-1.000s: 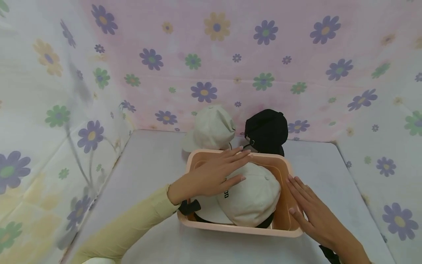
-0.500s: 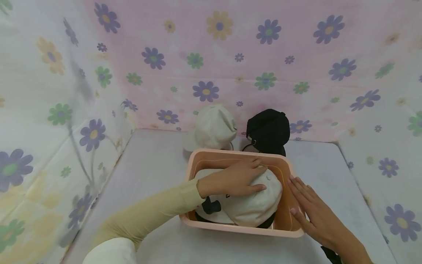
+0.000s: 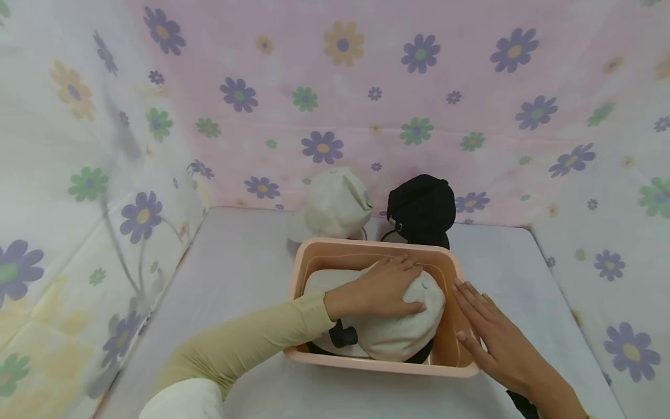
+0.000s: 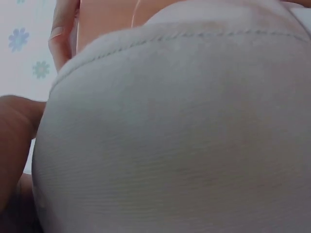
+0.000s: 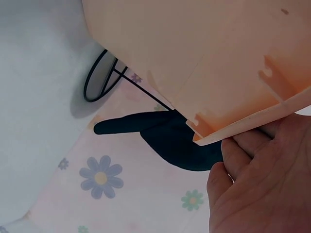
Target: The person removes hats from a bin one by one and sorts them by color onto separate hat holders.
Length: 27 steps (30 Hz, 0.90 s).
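In the head view a peach plastic basin [image 3: 454,364] holds an off-white baseball cap [image 3: 395,343], its brim to the left. Something black shows beneath this cap. My left hand [image 3: 387,288] rests on the cap's crown with its fingers spread. Close up in the left wrist view, the cap's cloth [image 4: 170,126] fills most of the picture, and a thumb [image 4: 14,141] shows at its left. My right hand [image 3: 497,337] lies against the basin's right rim, fingers fairly straight. From below, the right wrist view shows the right hand [image 5: 267,179] touching the rim [image 5: 262,116].
Behind the basin an off-white cap [image 3: 337,203] and a black cap [image 3: 423,209] sit on stands; a black wire stand [image 5: 99,77] shows in the right wrist view. The table [image 3: 235,250] has a white cover. Flower-patterned cloth [image 3: 366,70] walls the back and sides.
My left hand has moved to the right and slightly down, from above the basin's back part onto the cap's crown. My right hand has stayed at the right rim.
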### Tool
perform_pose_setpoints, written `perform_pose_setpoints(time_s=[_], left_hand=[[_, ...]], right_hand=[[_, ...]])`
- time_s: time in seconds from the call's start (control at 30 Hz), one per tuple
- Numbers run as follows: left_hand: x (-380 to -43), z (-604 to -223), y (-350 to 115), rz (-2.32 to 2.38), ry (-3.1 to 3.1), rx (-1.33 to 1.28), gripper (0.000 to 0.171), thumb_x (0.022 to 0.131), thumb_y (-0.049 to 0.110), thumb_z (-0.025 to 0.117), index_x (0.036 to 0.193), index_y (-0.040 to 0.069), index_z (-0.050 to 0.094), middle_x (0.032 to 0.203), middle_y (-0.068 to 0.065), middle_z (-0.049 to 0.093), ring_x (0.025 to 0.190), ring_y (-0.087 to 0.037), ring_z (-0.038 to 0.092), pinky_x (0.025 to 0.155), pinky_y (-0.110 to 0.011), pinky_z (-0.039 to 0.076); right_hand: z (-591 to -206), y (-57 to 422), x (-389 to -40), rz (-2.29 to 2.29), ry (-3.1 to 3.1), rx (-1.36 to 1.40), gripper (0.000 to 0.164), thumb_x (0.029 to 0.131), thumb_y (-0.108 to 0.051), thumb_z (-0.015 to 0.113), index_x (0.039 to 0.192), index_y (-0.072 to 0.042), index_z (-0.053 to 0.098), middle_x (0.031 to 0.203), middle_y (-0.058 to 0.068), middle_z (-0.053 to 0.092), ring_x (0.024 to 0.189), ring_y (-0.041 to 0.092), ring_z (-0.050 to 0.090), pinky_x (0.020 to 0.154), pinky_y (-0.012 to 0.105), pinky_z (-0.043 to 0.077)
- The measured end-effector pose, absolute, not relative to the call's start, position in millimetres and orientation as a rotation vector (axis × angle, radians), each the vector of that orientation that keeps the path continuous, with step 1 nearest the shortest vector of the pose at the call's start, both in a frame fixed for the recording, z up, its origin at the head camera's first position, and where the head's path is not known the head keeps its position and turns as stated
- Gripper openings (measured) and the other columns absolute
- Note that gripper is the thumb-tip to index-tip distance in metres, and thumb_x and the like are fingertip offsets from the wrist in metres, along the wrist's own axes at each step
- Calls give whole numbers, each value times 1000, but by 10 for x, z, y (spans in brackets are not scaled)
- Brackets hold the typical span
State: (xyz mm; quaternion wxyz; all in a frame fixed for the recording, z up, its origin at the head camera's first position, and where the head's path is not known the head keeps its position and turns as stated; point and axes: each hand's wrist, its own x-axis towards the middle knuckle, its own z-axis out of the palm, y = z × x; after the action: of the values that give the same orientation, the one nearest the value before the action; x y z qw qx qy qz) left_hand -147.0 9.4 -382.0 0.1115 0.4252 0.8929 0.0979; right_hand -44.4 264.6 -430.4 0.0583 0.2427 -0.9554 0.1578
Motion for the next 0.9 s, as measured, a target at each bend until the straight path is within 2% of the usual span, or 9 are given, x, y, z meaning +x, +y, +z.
perform_pose_setpoints(time_s=[0.13, 0.37, 0.67, 0.8, 0.9], left_hand=[[-1466, -3854, 101, 313, 2636, 1248, 63, 102, 45, 59, 152, 9, 47, 161, -9, 41, 152, -26, 31, 124, -47, 26], [-1457, -3901, 90, 351, 2666, 1286, 45, 105, 35, 57, 143, 12, 59, 150, -6, 55, 144, -21, 45, 121, -45, 32], [-1432, -3868, 44, 444, 2687, 1283, 39, 105, 30, 58, 140, 15, 63, 145, -3, 60, 137, -17, 53, 114, -38, 41], [-1435, -3851, 0, 534, 2685, 1324, 35, 104, 29, 60, 136, 16, 66, 135, 0, 67, 122, -15, 63, 103, -30, 49], [-1444, -3835, -39, 618, 2657, 1345, 32, 104, 28, 61, 133, 17, 68, 126, 3, 70, 109, -12, 66, 93, -23, 52]], right_hand=[[-4308, 2635, -439, 480, -2898, 726, 72, 100, -28, 63, 161, -8, 30, 169, 6, 24, 155, 1, 0, 118, 11, -10], [-4303, 2618, -433, 492, -2905, 718, 72, 100, -27, 62, 161, -9, 29, 169, 6, 23, 156, 1, 0, 118, 11, -10], [-4309, 2619, -432, 489, -2903, 710, 72, 100, -27, 63, 161, -9, 29, 168, 7, 25, 156, 2, 1, 118, 11, -9], [-4312, 2613, -433, 486, -2915, 692, 72, 100, -29, 63, 161, -10, 29, 169, 6, 24, 156, 2, 1, 118, 11, -10], [-4316, 2604, -430, 489, -2928, 668, 72, 100, -30, 62, 161, -11, 29, 169, 5, 23, 156, 4, 2, 117, 11, -10]])
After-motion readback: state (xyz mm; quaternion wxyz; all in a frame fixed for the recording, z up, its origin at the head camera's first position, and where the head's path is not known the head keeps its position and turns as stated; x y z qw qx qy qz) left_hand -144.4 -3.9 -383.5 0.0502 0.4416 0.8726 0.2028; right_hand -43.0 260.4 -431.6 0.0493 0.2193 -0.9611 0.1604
